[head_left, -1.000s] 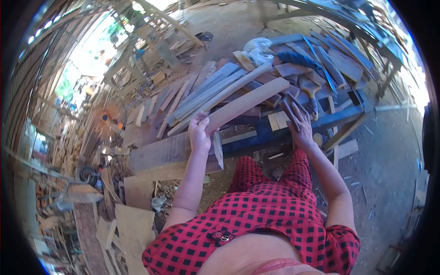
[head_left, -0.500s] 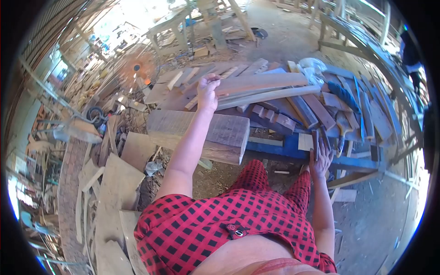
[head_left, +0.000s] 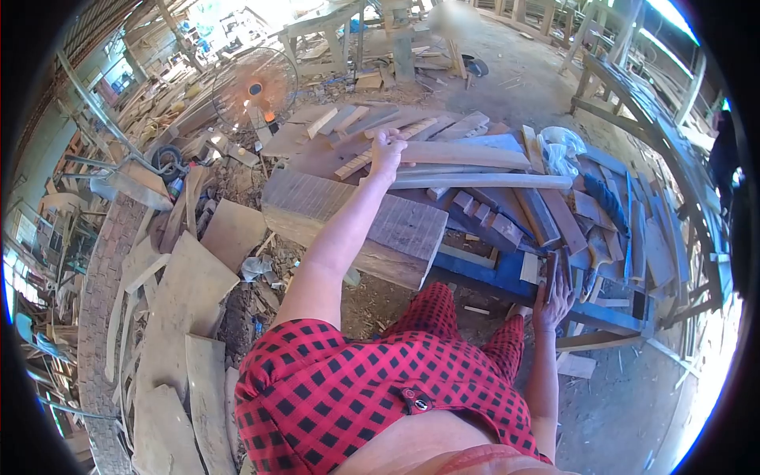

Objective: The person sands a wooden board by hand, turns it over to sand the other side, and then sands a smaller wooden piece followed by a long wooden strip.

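Note:
My left hand (head_left: 387, 157) is closed around the near left end of a long, flat wooden board (head_left: 467, 155), which lies angled across the pile on the bench. Just in front of that board is a paler wooden strip (head_left: 491, 182). Low on the right, my right hand (head_left: 554, 307) rests at the edge of the blue bench frame (head_left: 499, 273). Its thumb and fingers are on either side of a small dark wooden block (head_left: 552, 267). A pale wood piece (head_left: 530, 267) sits beside it. A notched wooden block (head_left: 484, 222) lies between the hands.
A thick squared timber (head_left: 356, 226) stands before my body at left. An orange fan (head_left: 255, 89) is beyond it. A clear plastic bag (head_left: 560, 149) and a handled tool (head_left: 599, 252) lie among boards at right. Large planks (head_left: 178, 309) cover the left floor.
The view has shifted, so the bench and timber sit differently in the frame. My left hand still grips the board, and my right hand stays at the dark block.

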`<state>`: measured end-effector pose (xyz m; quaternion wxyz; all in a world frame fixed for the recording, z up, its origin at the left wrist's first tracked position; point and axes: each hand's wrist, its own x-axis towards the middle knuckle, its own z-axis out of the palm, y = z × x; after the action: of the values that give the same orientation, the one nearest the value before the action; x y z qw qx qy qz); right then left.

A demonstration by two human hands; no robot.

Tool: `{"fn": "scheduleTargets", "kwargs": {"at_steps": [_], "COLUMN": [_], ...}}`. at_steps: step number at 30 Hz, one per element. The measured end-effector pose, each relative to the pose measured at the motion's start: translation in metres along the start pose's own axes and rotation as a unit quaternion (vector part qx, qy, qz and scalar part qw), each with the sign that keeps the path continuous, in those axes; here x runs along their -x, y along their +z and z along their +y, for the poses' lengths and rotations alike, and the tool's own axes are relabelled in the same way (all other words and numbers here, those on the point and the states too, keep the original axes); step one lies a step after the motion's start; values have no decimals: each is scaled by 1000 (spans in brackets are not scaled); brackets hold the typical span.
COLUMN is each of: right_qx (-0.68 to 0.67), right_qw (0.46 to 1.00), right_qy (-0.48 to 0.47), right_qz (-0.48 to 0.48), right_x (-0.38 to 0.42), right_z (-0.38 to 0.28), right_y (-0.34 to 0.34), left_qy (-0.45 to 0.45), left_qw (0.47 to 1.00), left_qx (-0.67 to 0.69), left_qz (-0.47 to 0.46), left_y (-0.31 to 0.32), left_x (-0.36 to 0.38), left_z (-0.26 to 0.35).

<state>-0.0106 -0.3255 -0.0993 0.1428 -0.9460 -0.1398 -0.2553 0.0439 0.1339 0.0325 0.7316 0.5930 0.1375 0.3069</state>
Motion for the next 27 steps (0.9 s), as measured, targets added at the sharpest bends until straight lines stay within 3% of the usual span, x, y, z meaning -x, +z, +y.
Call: {"fn": "scheduleTargets", "kwargs": {"at_steps": [3, 4, 5, 7, 9, 12, 14, 16, 18, 21, 22, 23, 24, 26, 27], "right_qx": [1, 12, -7, -22, -7, -38, -73, -87, -196, -267, -309, -396, -397, -662, -692], "right_qw": [1000, 1000, 1000, 1000, 1000, 999, 997, 995, 973, 953, 942, 896, 895, 720, 694], "right_qy": [-4, 14, 16, 15, 30, 6, 5, 29, 118, 138, 127, 188, 191, 203, 198], "right_qz": [16, 11, -2, -8, 1, 22, 31, 25, 21, 21, 9, -65, -64, -36, -25], "right_x": [0, 0, -1, -2, -1, -1, -2, -1, -2, -5, -5, -6, -9, -17, -21], "right_z": [-2, -5, -6, -8, -9, -6, -6, -5, -11, -29, -35, -40, -48, -67, -73], "right_y": [-4, -7, -10, -14, -17, -18, -15, -15, -18, -35, -40, -42, -46, -59, -72], "left_qy": [32, 177, 320, 281, 279, 264, 362, 403, 440, 319, 261, 216, 170, 124, 78], "left_qw": [972, 912, 814, 808, 725, 715, 701, 701, 726, 805, 816, 821, 819, 817, 814], "left_qx": [-230, -364, -476, -513, -630, -645, -609, -583, -505, -383, -350, -306, -261, -232, -201], "left_qz": [43, 69, 88, 67, 1, -65, -80, -87, -158, -320, -379, -432, -481, -512, -539], "left_y": [7, -2, -10, -10, -9, 0, 6, 28, 57, 93, 103, 111, 117, 126, 131], "left_x": [6, -6, -18, -16, -9, 1, 8, 31, 64, 114, 131, 140, 147, 157, 160], "left_z": [14, 1, -12, -10, -1, 8, 13, 28, 46, 50, 51, 39, 24, -3, -8]}}
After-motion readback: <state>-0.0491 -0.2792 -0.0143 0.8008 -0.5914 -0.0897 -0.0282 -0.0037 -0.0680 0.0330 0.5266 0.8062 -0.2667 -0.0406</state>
